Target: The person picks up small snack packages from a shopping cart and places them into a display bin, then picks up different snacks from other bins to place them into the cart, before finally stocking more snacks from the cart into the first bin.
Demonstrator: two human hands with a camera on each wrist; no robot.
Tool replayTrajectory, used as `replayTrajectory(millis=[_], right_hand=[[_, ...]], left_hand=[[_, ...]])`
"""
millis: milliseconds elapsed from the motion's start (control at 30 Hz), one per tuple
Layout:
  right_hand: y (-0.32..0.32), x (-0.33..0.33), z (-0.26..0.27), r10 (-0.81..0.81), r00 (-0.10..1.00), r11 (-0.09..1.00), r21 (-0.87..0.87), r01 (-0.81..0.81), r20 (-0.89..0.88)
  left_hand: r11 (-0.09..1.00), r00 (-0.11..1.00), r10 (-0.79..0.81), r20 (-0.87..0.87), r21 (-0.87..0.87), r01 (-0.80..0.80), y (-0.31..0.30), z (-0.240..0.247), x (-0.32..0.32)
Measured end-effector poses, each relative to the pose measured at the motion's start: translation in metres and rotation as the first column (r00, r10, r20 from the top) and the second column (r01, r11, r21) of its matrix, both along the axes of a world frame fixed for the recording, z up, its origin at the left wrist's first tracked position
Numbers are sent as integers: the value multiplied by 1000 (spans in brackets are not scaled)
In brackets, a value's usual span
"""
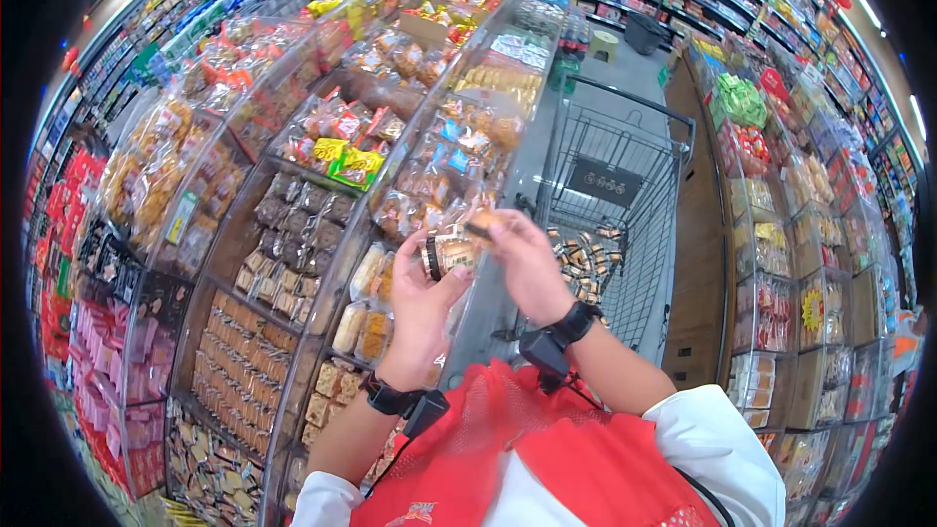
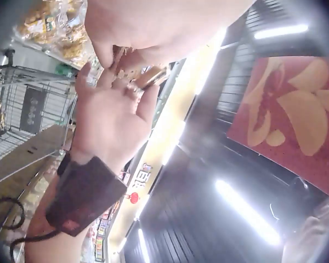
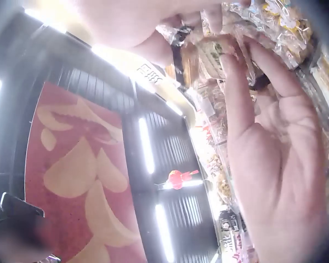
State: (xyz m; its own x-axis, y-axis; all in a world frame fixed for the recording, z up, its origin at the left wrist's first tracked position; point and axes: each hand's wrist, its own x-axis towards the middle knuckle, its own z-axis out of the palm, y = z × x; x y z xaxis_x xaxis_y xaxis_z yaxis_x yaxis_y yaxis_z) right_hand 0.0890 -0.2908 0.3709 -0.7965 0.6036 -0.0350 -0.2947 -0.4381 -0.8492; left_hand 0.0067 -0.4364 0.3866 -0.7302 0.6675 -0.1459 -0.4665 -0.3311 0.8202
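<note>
In the head view my left hand [image 1: 420,298] grips small wrapped snack packets [image 1: 455,253] with dark ends, thumb across their near side. Just right of it, my right hand [image 1: 532,268] pinches a dark-edged wrapped packet [image 1: 479,227] between thumb and fingers. Up close in the right wrist view, the right thumb and forefinger hold a clear-wrapped packet [image 3: 213,56] with green marks. Both hands are near each other above the edge of the snack bins. In the left wrist view the right hand covers much of what the left hand [image 2: 112,120] holds.
A wire shopping cart [image 1: 630,115] stands ahead on the right, with many similar dark-and-tan packets [image 1: 584,271] inside. Clear-walled bins of wrapped cookies [image 1: 234,356] and cakes [image 1: 363,307] line the left. A wooden-sided display [image 1: 701,234] borders the right of the aisle.
</note>
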Motion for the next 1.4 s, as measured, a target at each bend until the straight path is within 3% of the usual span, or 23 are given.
replayTrajectory(millis=[67, 133, 167, 233, 367, 467, 567, 667, 800, 900, 967, 1067, 1167, 1233, 1267, 1300, 1400], right_hand=[[-4, 6, 17, -172, 984, 964, 213, 161, 34], [-8, 15, 28, -151, 988, 860, 498, 113, 38], [-14, 13, 33, -204, 979, 691, 709, 139, 7], [-31, 9, 38, -277, 957, 221, 963, 156, -91], [-68, 0, 34, -206, 977, 223, 969, 108, -62], [-65, -2, 23, -116, 988, 325, 936, 135, -102], [-61, -1, 16, -70, 996, 527, 846, 78, -49], [-58, -4, 21, -92, 995, 649, 755, 93, -43], [-49, -12, 18, 141, 989, 944, 306, -124, -34], [-39, -11, 23, 350, 933, 919, 162, -358, 81], [-42, -11, 18, 310, 949, 933, 175, -315, 57], [-46, -6, 24, 275, 955, 944, 158, -291, 112], [-49, 3, 30, 224, 967, 958, 155, -241, 120], [-43, 6, 24, 204, 976, 958, 188, -216, 81], [-39, 11, 25, 264, 962, 958, 99, -269, 63], [-37, 15, 34, 321, 946, 947, 10, -321, 41], [-40, 18, 39, 397, 917, 906, -141, -400, -46]], left_hand=[[999, 997, 43, -71, -11, -44, -12, 4, -7], [995, 988, 87, -125, -35, -92, -25, 9, -7], [996, 986, 85, -142, -10, -87, -29, 6, -10], [991, 965, 127, -228, -14, -134, -30, 0, -11], [974, 936, 215, -279, -11, -227, -34, -7, -9], [976, 955, 218, -199, 61, -209, -39, -7, -9], [978, 973, 188, -134, 115, -173, -45, -2, -5], [984, 980, 156, -121, 101, -144, -48, -1, -3], [989, 961, 139, -241, 85, -122, -49, 3, -7], [991, 917, 127, -379, 86, -102, -50, -5, -13], [994, 872, 110, -477, 56, -95, -53, -10, -17], [989, 946, 112, -303, 123, -78, -59, -15, -21], [992, 874, 123, -470, 81, -96, -71, -33, -40], [972, 587, 189, -787, 65, -226, -80, -21, -45], [954, 398, 194, -897, 78, -289, -84, -13, -47], [937, 319, 213, -924, 101, -334, -88, -8, -49], [927, 277, 221, -935, 113, -357, -92, 0, -51]])
